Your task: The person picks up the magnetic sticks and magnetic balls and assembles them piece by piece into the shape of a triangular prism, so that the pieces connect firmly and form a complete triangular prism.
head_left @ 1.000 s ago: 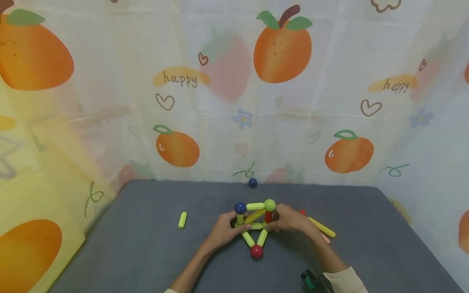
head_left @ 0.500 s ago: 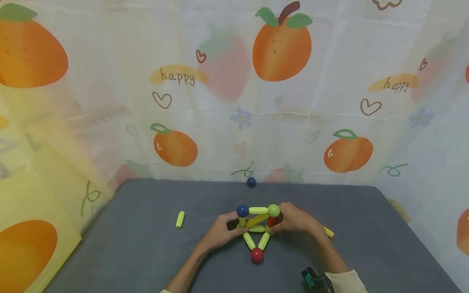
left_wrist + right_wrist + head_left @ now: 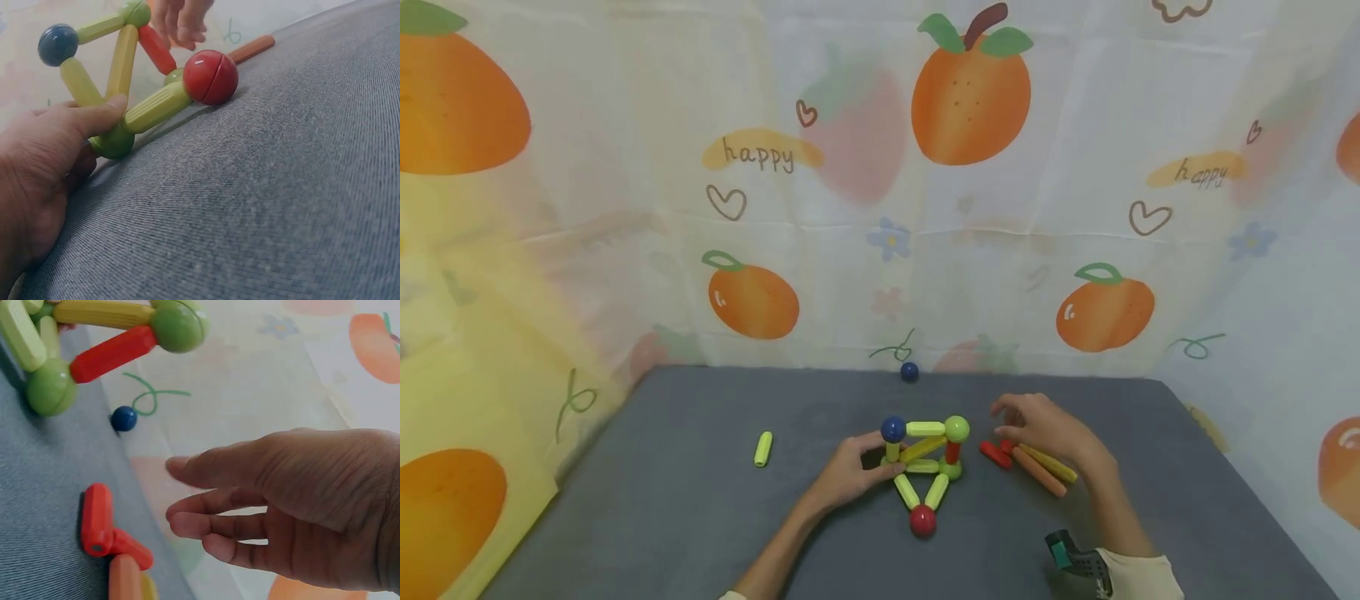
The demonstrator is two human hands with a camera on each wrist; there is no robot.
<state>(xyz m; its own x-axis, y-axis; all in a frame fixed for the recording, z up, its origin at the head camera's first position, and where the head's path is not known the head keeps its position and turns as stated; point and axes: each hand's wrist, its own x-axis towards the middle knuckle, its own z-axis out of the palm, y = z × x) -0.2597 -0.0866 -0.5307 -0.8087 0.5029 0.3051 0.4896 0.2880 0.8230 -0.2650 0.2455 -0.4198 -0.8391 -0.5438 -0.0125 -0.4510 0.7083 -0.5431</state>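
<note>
A frame of ball-and-stick magnetic building pieces stands on the grey table, its red ball (image 3: 922, 521) nearest me. At its upper corners sit a blue ball (image 3: 892, 429) and a light green ball (image 3: 957, 429), joined by a pale green stick (image 3: 925, 429). A yellow stick (image 3: 122, 62) slants across, and a red stick (image 3: 114, 354) forms the right upright. My left hand (image 3: 852, 471) pinches the lower left corner, thumb at the green ball (image 3: 115, 142). Apart from the frame, my right hand (image 3: 1051, 429) hangs over the loose sticks with relaxed fingers, holding nothing.
Right of the frame lie loose red sticks (image 3: 996, 454), an orange stick (image 3: 1039, 472) and a yellow stick (image 3: 1048, 463). One pale green stick (image 3: 763, 449) lies to the left. A dark blue ball (image 3: 909, 372) rests at the back edge, before the printed cloth (image 3: 850, 275).
My right hand has let go of the frame's right side and moved right, above the loose sticks. My left hand keeps its hold at the lower left corner.
</note>
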